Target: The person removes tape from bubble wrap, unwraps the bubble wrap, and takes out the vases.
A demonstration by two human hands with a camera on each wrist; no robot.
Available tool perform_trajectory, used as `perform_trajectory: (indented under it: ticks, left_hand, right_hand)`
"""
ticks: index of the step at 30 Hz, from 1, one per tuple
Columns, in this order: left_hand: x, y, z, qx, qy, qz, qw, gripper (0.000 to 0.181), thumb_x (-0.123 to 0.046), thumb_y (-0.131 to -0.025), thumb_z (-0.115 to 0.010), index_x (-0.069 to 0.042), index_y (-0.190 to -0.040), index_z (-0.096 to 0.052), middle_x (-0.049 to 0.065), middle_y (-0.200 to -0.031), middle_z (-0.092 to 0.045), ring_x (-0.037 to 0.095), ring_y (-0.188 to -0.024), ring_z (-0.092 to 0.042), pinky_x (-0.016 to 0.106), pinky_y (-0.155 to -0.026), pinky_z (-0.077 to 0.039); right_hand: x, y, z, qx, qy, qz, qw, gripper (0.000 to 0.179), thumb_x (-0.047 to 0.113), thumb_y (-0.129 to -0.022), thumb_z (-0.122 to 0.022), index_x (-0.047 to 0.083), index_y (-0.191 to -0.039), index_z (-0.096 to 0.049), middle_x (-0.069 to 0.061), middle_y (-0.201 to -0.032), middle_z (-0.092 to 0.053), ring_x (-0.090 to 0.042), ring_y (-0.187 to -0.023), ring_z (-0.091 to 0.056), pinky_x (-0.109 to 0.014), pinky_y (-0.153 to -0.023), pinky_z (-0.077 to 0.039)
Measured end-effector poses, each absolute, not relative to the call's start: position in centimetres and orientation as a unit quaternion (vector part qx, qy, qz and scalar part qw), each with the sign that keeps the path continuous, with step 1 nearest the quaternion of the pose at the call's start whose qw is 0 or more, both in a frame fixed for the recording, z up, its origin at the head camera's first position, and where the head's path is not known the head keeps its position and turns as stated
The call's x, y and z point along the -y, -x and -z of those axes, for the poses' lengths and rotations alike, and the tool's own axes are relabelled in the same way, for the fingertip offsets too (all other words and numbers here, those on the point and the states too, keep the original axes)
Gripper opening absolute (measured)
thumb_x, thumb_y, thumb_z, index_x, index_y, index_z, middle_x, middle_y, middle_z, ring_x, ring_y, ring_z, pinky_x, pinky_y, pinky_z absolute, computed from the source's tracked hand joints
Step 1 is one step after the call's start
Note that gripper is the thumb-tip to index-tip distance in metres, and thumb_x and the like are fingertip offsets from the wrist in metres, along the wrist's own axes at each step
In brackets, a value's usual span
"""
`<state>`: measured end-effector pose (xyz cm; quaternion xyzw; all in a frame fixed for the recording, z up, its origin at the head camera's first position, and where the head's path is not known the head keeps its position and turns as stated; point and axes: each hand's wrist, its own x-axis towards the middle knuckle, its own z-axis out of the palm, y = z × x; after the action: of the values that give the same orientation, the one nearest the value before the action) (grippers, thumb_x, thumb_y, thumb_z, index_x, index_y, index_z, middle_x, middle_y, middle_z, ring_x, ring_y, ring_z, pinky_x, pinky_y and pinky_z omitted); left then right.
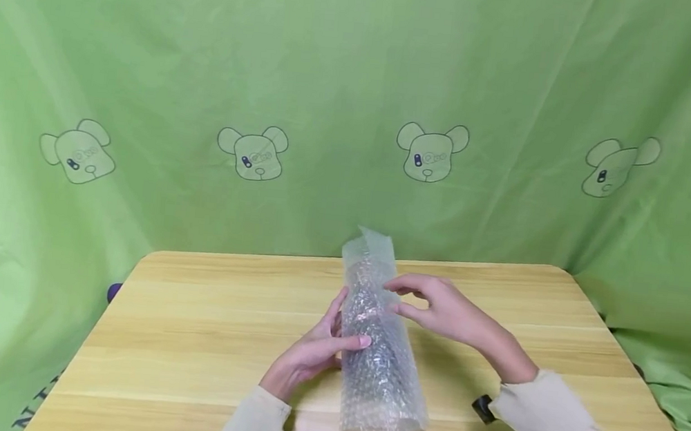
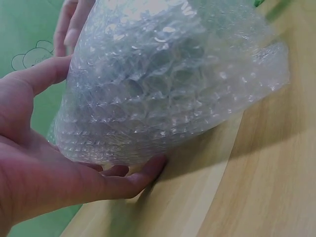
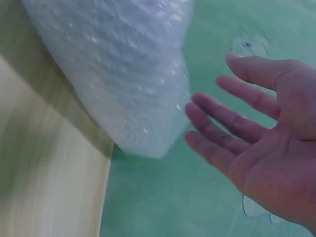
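Note:
A long bundle of clear bubble wrap lies lengthwise over the wooden table, its far end reaching the back edge. Whatever is inside is hidden by the shiny layers. My left hand grips the bundle from its left side, thumb across the top. In the left wrist view, the fingers of that hand pass under the wrap, which is tilted up there. On the other side, my right hand hovers by the upper half of the bundle. The right wrist view shows this hand with fingers spread and loosely bent, holding nothing.
The wooden table has rounded back corners. Behind it and at both sides hangs a green cloth printed with bear heads. A small purple object shows past the left edge of the table.

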<state>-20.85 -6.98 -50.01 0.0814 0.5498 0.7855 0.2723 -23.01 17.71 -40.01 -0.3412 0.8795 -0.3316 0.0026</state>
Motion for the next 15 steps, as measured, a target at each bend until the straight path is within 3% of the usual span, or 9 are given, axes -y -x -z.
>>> perform_trajectory:
  ticks: [6, 15]
  left_hand:
    - [7.4, 20.9, 50.0, -0.555, -0.088, -0.781, 0.273, 0.117, -0.01, -0.088, -0.077, -0.041, -0.164, 0.007, 0.017, -0.171, -0.001, 0.042, -0.138, -0.046, 0.075, -0.105, -0.037]
    - [7.8, 20.5, 50.2, -0.537, -0.106, -0.786, 0.288, 0.119, -0.011, -0.089, -0.078, -0.038, -0.164, 0.01, 0.021, -0.17, 0.001, 0.041, -0.138, -0.046, 0.067, -0.107, -0.042]
  right_hand:
    - [-15.0, 23.9, 40.8, -0.874, 0.383, 0.3, -0.016, 0.027, 0.011, -0.092, -0.076, 0.004, -0.118, -0.074, -0.012, -0.124, -0.071, -0.032, -0.118, -0.065, -0.053, -0.105, -0.051]
    - [-13.5, 24.1, 41.5, -0.878, 0.403, 0.258, -0.033, 0.021, 0.007, -0.089, -0.077, 0.004, -0.11, -0.077, -0.014, -0.123, -0.07, -0.034, -0.118, -0.064, -0.054, -0.105, -0.051]
